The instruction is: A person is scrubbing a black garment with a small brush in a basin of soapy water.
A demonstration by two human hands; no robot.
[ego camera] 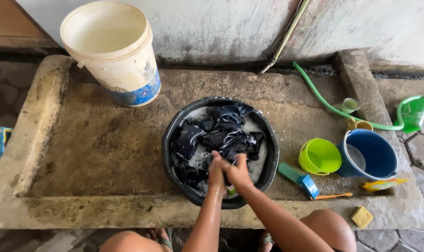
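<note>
Both hands, left hand [215, 169] and right hand [237, 170], clenched on dark cloth [223, 133] (soapy) in black basin [167, 149], 2 buckets nearby.

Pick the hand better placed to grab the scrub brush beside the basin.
Probably right. The brush lies on the slab just right of the basin, nearer the right hand. The left hand would have to cross over. Both hands are in the cloth.

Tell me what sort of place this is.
Probably an outdoor hand-washing spot for laundry: a low concrete slab by a wall, a black basin of soapy water and dark clothes, plus a green hose and buckets.
</note>
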